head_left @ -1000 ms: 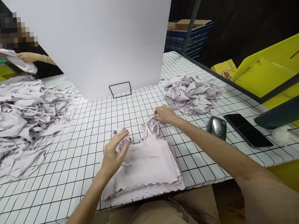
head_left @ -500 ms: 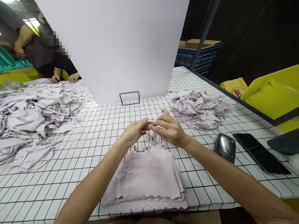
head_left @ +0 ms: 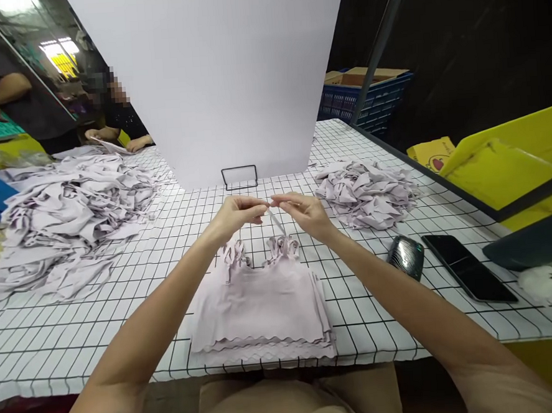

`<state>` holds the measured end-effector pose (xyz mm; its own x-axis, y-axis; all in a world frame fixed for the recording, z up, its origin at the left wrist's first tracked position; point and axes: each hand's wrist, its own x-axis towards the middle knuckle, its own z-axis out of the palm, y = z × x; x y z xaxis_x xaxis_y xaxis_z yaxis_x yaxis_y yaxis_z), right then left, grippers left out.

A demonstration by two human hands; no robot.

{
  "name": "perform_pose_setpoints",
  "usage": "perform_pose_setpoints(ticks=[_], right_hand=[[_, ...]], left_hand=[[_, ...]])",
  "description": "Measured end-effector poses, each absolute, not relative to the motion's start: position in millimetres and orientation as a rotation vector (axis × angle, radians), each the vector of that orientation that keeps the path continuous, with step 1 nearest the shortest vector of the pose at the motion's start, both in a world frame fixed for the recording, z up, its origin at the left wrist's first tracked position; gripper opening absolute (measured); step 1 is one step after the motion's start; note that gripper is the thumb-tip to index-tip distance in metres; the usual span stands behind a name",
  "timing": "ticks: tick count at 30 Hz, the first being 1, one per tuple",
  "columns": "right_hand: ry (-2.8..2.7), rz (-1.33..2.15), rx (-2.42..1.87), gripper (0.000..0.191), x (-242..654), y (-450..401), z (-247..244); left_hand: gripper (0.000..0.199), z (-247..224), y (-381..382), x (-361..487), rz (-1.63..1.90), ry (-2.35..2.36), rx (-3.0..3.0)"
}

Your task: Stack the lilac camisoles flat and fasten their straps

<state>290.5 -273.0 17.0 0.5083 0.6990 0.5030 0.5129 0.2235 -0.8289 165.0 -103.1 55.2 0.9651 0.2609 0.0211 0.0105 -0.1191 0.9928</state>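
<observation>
Several pale mauve garments lie in a stack near the table's front edge, their thin gathered straps pointing away from me. Just beyond the stack my left hand is raised, thumb and fingers pinched on the top of a narrow pale strap. My right hand meets it from the right, fingertips pressed together at the same strap end. The strap runs down from the fingertips to the right-hand straps of the top garment.
Loose garments form a large pile at left and a smaller pile at right. A white board stands behind a wire holder. A black device and phone lie right. Another person's hands are back left.
Both hands have risen slightly, and the pale strap now shows stretched below their fingertips. At the back left, the other person's hand has lifted a pale piece.
</observation>
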Motion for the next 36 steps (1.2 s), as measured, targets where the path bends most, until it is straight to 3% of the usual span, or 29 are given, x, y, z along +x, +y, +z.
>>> perform_pose_setpoints(ticks=[5,11,15,19,22,26,34,36], right_hand=[[-0.986,0.596,-1.414,0.036,289,-274,19],[-1.073,0.627,-1.377,0.035,284,-278,24],[-1.096,0.399,-1.381,0.027,283,-276,20],[-1.065,0.295,-1.348,0.026,286,-277,19],[-1.06,0.294,-1.323,0.027,287,-279,19],[-1.028,0.337,-1.264,0.025,287,-279,15],[-0.97,0.376,-1.258,0.025,279,-280,10],[-0.947,0.4,-1.244,0.024,275,-283,10]], left_hand=[[0.024,69,-106,165,0.372,0.199,1.846],[0.012,73,-118,164,0.52,0.027,2.114],[0.022,74,-132,162,0.654,-0.155,2.386],[0.023,72,-134,154,0.574,0.022,2.112],[0.02,56,-131,147,0.268,0.256,1.758],[0.032,23,-138,140,-0.076,0.344,1.44],[0.041,-10,-169,150,0.219,0.427,1.59],[0.032,-14,-172,158,0.289,0.391,1.675]])
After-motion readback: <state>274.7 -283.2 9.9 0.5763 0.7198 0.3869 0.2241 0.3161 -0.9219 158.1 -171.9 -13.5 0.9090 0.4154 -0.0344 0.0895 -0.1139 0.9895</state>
